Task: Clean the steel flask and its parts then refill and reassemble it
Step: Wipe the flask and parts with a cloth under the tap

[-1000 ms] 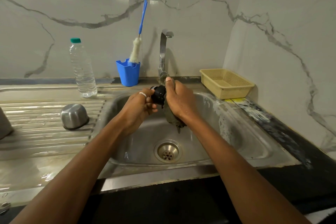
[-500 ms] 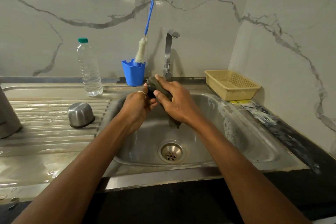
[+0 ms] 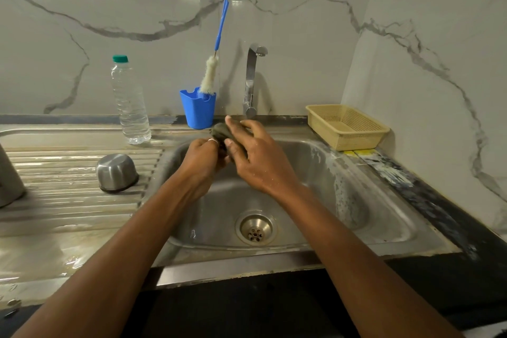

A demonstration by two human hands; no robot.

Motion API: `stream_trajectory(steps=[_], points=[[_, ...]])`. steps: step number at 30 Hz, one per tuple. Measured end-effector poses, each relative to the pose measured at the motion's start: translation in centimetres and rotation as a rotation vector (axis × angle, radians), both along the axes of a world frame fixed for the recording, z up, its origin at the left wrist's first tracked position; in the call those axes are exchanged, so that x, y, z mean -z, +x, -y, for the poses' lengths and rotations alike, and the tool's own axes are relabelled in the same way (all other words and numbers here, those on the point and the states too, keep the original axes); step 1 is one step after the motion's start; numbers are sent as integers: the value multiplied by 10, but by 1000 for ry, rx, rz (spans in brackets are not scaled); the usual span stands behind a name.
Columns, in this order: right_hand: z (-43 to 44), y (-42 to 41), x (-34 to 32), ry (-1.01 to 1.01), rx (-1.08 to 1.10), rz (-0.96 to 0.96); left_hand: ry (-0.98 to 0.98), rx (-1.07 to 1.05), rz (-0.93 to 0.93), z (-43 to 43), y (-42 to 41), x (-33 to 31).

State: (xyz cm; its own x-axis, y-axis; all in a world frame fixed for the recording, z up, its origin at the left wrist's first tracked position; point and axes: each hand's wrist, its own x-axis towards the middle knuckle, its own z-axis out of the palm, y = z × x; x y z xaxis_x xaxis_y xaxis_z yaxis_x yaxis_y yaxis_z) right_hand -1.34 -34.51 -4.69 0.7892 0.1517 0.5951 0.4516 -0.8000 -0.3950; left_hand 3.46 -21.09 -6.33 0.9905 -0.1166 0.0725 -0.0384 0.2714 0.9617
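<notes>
At centre frame, above the sink (image 3: pixel 384 200), the right hand (image 3: pixel 258 162) grips a dark green pad (image 3: pixel 219 130) pressed against the left hand (image 3: pixel 201 158), whose fingers curl round a part the pad hides. The steel cap (image 3: pixel 116 172) sits upside down on the bench (image 3: pixel 55 228) at left. The flask (image 3: pixel 9 178) stands at the left edge.

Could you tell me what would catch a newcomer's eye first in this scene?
The left hand and right hand meet above the sink, both gripping a dark scrub pad below the tap. Behind them a blue brush stands in a blue cup, and a steel cup sits upside down on the draining board at left.
</notes>
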Motion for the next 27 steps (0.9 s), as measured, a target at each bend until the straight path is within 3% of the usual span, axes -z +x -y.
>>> stream_trajectory(steps=[4,8,10,14,20,27], points=[[-7,4,-8,285,9,-101,47,53,62,-3,-3,0],[0,8,-12,682,130,-433,144,109,139,1,-6,2],[8,6,-12,779,136,-564,178,111,155,2,-8,2],[16,10,-11,804,151,-619,254,41,186,1,-13,-2],[17,11,-17,808,152,-529,38,102,81,4,-17,-8],[14,11,-11,781,114,-516,187,132,207,-3,-19,-6]])
